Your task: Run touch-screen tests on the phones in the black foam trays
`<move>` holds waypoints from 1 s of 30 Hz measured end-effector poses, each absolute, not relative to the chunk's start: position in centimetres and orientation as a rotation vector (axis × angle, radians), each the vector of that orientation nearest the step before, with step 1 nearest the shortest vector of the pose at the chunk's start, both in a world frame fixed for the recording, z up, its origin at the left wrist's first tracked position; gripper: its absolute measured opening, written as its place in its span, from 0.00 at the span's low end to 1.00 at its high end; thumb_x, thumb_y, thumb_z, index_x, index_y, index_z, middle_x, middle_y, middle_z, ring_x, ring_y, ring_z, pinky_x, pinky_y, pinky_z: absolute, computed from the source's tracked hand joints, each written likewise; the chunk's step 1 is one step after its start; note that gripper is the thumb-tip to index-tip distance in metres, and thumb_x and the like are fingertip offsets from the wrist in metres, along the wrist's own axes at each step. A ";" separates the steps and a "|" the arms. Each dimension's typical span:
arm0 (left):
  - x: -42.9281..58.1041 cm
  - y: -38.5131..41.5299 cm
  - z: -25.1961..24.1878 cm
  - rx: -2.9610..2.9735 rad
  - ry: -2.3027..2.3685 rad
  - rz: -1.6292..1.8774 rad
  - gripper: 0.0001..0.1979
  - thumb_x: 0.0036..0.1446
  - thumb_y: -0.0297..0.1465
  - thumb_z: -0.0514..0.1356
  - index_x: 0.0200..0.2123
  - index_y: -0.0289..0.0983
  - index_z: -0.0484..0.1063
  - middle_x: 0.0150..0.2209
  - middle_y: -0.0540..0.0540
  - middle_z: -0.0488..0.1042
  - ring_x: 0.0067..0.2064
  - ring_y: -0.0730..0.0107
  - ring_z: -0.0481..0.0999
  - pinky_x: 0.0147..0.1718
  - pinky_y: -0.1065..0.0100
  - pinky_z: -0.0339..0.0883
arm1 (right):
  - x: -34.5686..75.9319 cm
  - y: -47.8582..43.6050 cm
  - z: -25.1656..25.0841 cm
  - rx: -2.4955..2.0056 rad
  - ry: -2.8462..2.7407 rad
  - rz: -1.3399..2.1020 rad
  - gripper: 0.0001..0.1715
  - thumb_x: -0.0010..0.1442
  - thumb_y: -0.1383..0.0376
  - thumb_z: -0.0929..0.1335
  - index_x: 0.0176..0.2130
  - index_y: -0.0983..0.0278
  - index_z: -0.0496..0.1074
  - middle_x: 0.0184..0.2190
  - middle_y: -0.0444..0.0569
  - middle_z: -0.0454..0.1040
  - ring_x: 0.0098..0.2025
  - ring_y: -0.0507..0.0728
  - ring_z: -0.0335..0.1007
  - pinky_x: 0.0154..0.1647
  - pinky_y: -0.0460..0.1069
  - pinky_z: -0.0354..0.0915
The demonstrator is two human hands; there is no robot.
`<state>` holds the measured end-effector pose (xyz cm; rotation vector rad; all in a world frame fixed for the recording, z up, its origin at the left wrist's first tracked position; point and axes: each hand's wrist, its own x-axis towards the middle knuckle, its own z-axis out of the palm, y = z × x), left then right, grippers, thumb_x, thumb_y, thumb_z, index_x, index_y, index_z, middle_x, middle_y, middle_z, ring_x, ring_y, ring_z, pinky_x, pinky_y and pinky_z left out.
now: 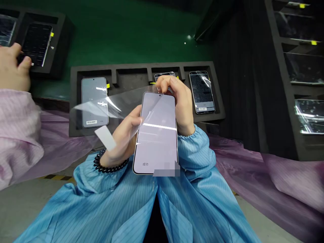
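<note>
A phone point(158, 141) with a lit, pale lilac screen is held upright before my chest. My left hand point(128, 131) grips its left side, the thumb at the screen's edge. A clear plastic film point(121, 101) spreads left from the phone's top, partly peeled up or loose over the screen. Near my left wrist hangs a white tab point(105, 136), seemingly on the film. At the top right corner my right hand point(181, 98) is closed, its fingertips pinching the film by the phone's top edge. A mosaic patch hides the phone's lower right corner.
Behind the phone lies a black foam tray point(131, 65) holding a grey-screened phone point(95, 101), a partly hidden phone point(164, 74) and a dark-screened phone point(202, 91). Co-workers in pink sleeves flank me; one's hand point(15, 67) touches another tray point(59, 44). More phones fill a right-hand tray point(280, 67).
</note>
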<state>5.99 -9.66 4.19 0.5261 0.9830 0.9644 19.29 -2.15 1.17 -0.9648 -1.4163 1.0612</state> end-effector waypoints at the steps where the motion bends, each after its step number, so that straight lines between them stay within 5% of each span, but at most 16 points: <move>1: 5.8 -9.6 4.1 0.530 0.998 0.975 0.18 0.55 0.31 0.56 0.49 0.35 0.70 0.41 0.44 0.79 0.46 0.55 0.78 0.45 0.60 0.71 | 19.4 -2.1 1.2 -0.957 -1.393 1.050 0.18 0.73 0.66 0.55 0.30 0.59 0.59 0.38 0.48 0.72 0.43 0.53 0.71 0.47 0.50 0.71; 8: 0.9 -6.6 2.1 0.832 1.319 1.148 0.18 0.54 0.33 0.56 0.48 0.35 0.71 0.43 0.45 0.78 0.44 0.61 0.75 0.37 0.69 0.67 | 23.3 -1.2 -1.2 -1.032 -1.298 0.873 0.09 0.70 0.61 0.60 0.37 0.59 0.65 0.41 0.48 0.72 0.45 0.54 0.71 0.48 0.49 0.68; 12: -1.3 -3.5 -0.1 1.056 1.485 1.062 0.22 0.58 0.38 0.56 0.54 0.36 0.67 0.34 0.50 0.76 0.30 0.70 0.72 0.26 0.71 0.62 | 25.4 -1.2 -3.6 -1.128 -1.208 0.902 0.09 0.68 0.59 0.64 0.37 0.60 0.69 0.39 0.47 0.74 0.42 0.53 0.71 0.46 0.49 0.67; 16: -1.0 -2.1 -1.4 1.241 1.514 0.838 0.32 0.58 0.45 0.56 0.60 0.33 0.64 0.29 0.49 0.74 0.23 0.69 0.70 0.21 0.68 0.64 | 25.8 -1.6 -4.2 -1.154 -1.159 0.956 0.11 0.68 0.59 0.63 0.37 0.60 0.71 0.40 0.46 0.75 0.44 0.54 0.71 0.48 0.50 0.66; 19: -1.7 -1.9 -1.0 1.431 1.636 0.725 0.31 0.63 0.45 0.54 0.63 0.32 0.64 0.32 0.48 0.76 0.26 0.67 0.72 0.29 0.63 0.69 | 25.8 -1.8 -4.1 -1.144 -1.124 0.974 0.12 0.69 0.59 0.63 0.37 0.59 0.73 0.40 0.45 0.76 0.44 0.55 0.71 0.49 0.50 0.65; 24: -6.3 -1.0 -0.1 1.773 1.963 0.693 0.19 0.67 0.39 0.51 0.49 0.34 0.74 0.50 0.42 0.76 0.53 0.53 0.71 0.58 0.51 0.61 | 26.1 -1.7 -4.3 -1.152 -1.126 0.980 0.12 0.68 0.58 0.64 0.38 0.59 0.75 0.40 0.45 0.76 0.43 0.55 0.70 0.48 0.51 0.64; 30: -9.8 0.5 -1.4 1.941 2.093 0.667 0.13 0.62 0.38 0.54 0.37 0.37 0.74 0.47 0.38 0.76 0.58 0.45 0.66 0.61 0.43 0.55 | 26.3 -1.7 -4.3 -1.166 -1.163 0.990 0.11 0.68 0.59 0.64 0.39 0.58 0.75 0.40 0.45 0.76 0.44 0.55 0.70 0.48 0.51 0.63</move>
